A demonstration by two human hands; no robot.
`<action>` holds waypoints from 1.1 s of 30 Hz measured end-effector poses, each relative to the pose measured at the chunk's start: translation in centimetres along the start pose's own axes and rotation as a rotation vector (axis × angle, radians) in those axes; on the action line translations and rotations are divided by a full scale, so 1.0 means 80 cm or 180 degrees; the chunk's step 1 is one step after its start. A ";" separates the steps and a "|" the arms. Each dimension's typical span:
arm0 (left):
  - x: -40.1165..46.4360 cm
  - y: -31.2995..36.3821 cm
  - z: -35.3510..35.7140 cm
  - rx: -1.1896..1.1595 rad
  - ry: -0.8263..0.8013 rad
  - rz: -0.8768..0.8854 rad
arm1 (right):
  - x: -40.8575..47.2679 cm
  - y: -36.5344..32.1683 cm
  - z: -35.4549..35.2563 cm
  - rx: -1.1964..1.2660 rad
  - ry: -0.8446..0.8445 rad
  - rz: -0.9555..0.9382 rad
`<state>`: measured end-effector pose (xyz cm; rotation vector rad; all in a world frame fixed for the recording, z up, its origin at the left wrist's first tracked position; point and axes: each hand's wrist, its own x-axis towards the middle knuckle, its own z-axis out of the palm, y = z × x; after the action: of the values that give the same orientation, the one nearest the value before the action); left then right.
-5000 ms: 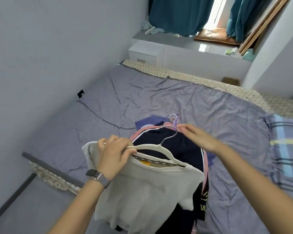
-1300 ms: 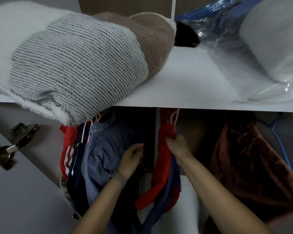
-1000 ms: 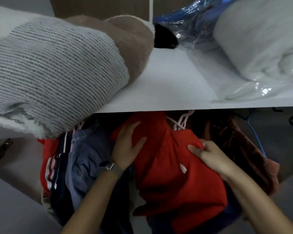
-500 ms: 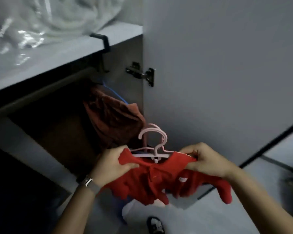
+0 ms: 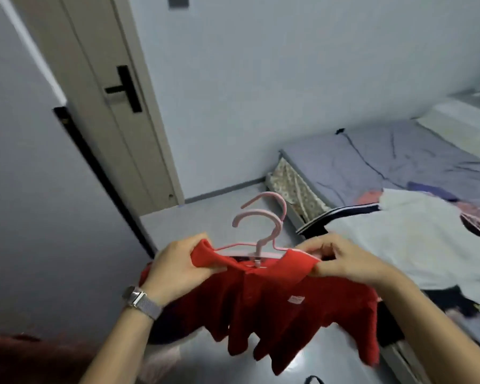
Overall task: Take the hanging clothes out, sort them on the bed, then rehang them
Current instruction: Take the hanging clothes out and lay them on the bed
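Your left hand (image 5: 178,268) and right hand (image 5: 341,261) each grip a shoulder of the red shirt (image 5: 275,306) on pink hangers (image 5: 261,231), bed (image 5: 372,167) far right.

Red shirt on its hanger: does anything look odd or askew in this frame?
Two pink hanger hooks rise above the red shirt, so two hangers are bunched together. The left hand and right hand grip the shirt's shoulders. On the bed, a white garment hangs over the edge.
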<state>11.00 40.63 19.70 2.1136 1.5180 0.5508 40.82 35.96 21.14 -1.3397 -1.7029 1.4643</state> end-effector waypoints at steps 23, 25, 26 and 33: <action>0.404 0.403 0.384 -0.0262 -0.1729 0.2221 | -0.233 0.293 -0.447 0.0426 0.2876 0.0852; 0.452 0.421 0.405 -0.0255 -0.1861 0.2373 | -0.223 0.306 -0.498 0.0308 0.3103 0.0942; 0.478 0.431 0.417 -0.0238 -0.1913 0.2418 | -0.217 0.309 -0.530 0.0204 0.3238 0.0951; 0.620 0.500 0.499 -0.0143 -0.2107 0.2511 | -0.199 0.389 -0.784 -0.0392 0.3981 0.1680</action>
<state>79.41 71.11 13.46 2.4636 0.2922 0.0853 111.51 45.77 12.82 -2.1822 -0.6260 0.4079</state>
